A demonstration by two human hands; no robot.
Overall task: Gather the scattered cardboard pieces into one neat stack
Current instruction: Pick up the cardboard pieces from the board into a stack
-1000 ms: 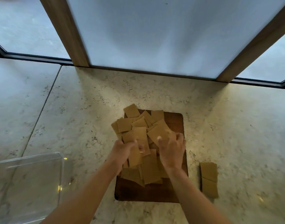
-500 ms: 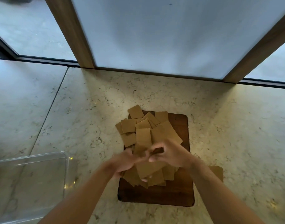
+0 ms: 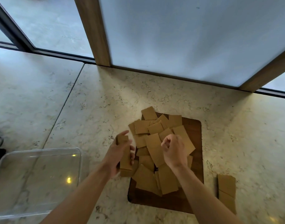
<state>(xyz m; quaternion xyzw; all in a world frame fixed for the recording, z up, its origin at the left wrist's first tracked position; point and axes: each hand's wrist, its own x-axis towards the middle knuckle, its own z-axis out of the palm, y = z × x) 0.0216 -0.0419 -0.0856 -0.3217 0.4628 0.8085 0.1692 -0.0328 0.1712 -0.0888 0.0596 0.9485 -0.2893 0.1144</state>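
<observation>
Brown cardboard pieces (image 3: pixel 154 147) overlap untidily; left grip (image 3: pixel 120 152) clasps several, right (image 3: pixel 174 149) clenched.

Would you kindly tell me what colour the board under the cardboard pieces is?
Dark brown wood board, seen best in the head view.

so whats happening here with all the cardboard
A person is sorting loose cardboard pieces heaped on a dark wooden board. The left hand grips a few pieces held together at the board's left edge, while the right hand hovers curled over the heap, which is far from a neat stack. Two more pieces lie on the counter to the right, and a clear tub sits to the left.
</observation>
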